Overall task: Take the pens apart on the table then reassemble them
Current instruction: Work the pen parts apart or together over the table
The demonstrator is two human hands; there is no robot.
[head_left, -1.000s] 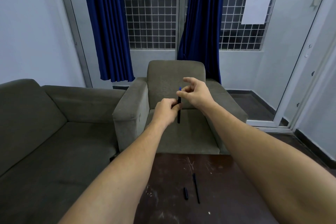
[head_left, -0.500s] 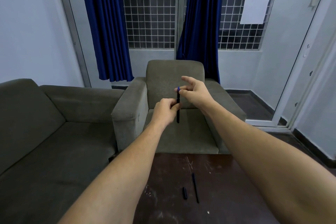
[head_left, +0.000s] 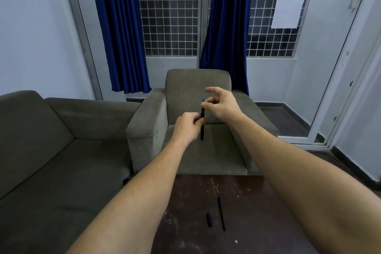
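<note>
The room had pale walls, blue curtains (head_left: 123, 33) over a grilled window (head_left: 169, 12), a grey armchair (head_left: 195, 93) straight ahead and a sofa (head_left: 51, 140) to my left. The dark, scratched table (head_left: 257, 212) sat at the bottom of my view. Both arms were stretched forward above it, in front of the armchair. My left hand (head_left: 188, 128) was closed around the middle of a dark pen (head_left: 202, 130), which stood nearly upright with its lower end hanging below the fist. My right hand (head_left: 221, 105) pinched the upper part of the pen between thumb and forefinger, with the other fingers (head_left: 212, 89) spread loose above; a blue tip (head_left: 203, 100) showed just above the pinch. On the table lay two loose parts: a short dark cap (head_left: 209, 220) and, just to its right, a long thin dark piece (head_left: 221, 213), close together but not touching.
</note>
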